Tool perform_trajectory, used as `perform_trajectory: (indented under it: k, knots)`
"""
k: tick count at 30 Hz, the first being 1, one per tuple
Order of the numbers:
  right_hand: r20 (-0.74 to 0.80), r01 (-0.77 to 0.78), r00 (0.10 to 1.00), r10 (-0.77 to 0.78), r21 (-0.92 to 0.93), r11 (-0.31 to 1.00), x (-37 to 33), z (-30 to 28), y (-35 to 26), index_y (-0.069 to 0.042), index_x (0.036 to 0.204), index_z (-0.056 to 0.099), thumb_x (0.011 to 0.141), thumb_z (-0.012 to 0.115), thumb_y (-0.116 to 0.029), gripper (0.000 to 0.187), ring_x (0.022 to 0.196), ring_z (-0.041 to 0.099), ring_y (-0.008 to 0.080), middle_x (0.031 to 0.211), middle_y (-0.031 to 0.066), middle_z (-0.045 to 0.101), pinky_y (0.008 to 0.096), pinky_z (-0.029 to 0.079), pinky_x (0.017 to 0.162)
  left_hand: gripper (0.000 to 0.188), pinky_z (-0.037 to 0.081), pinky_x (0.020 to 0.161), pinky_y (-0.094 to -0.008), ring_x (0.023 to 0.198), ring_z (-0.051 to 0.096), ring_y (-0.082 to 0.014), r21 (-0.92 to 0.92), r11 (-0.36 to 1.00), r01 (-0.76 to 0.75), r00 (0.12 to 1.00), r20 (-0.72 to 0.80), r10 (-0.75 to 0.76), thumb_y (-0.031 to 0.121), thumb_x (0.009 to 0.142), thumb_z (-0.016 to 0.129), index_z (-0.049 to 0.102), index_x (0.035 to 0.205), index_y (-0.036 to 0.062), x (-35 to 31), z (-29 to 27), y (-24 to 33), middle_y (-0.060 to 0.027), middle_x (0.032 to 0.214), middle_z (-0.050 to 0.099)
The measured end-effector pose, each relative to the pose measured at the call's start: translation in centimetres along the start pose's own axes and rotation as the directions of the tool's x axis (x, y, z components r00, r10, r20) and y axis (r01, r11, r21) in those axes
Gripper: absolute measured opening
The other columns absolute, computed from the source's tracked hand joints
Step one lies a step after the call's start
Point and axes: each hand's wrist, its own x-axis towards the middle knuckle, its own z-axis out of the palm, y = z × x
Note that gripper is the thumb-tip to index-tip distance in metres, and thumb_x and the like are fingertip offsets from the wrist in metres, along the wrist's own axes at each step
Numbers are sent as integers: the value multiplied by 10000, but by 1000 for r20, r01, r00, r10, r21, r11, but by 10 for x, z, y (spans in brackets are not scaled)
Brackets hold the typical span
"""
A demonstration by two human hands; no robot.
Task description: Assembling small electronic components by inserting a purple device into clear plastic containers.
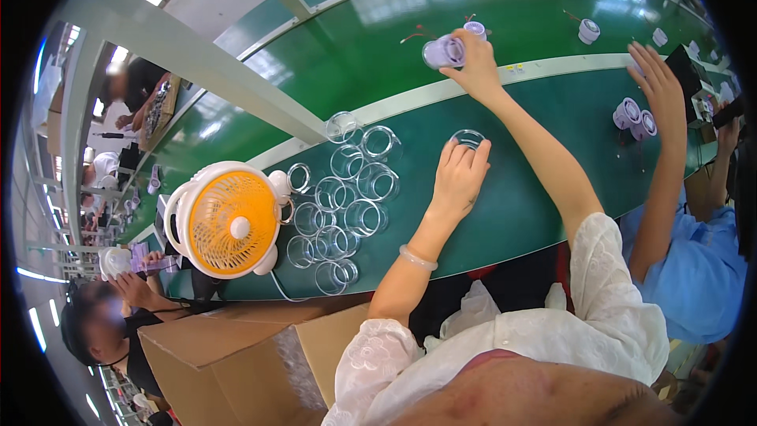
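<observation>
A long green desk (505, 213) is carrying everything. Near the edge, the left hand (460, 176) is closing its fingers on a clear ring (468, 139). Farther out, the right hand (475, 63) is gripping a pale purple, see-through cup (443, 52) lying sideways.

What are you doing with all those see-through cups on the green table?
The person's left hand rests on one clear ring-shaped cup on the green conveyor belt. The right hand reaches farther out and holds a pale purple round part. A cluster of clear cups lies to the left beside a small orange fan. A neighbour's hand reaches toward more purple parts.
</observation>
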Motion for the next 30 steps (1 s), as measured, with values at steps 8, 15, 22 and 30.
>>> perform_trajectory:
  k: [8,15,22,30]
  knots:
    - [300,-152,948,104,143,978,-11,16,-1,-161,1154,427,649,623,-95,546,1129,324,342,1250,128,316,389,301,921,538,379,830,-380,943,436,-319,-245,956,163,983,-44,-179,62,553,710,434,1013,18,4,0,-3,-176,1051,377]
    - [229,-78,972,56,88,993,-55,-64,22,-69,1017,495,669,578,-50,358,1035,422,290,1115,123,441,352,344,878,676,408,823,-328,938,484,-265,-530,776,342,926,52,-373,72,569,709,339,1132,18,2,6,-13,-155,1030,426]
    - [53,46,998,-40,-108,993,-5,-24,50,-107,1199,357,703,571,-112,540,1067,380,338,1224,173,339,388,312,902,598,421,778,-331,919,476,-303,-438,847,300,951,68,-302,63,582,678,362,1086,-1,5,3,-9,-165,1032,420]
    - [189,-180,969,161,88,980,11,26,53,-150,1092,447,675,618,-153,450,980,450,324,1088,127,449,386,390,806,612,418,786,-327,914,483,-285,-430,851,301,954,119,-276,67,592,678,351,1105,6,5,2,-8,-157,1045,413]
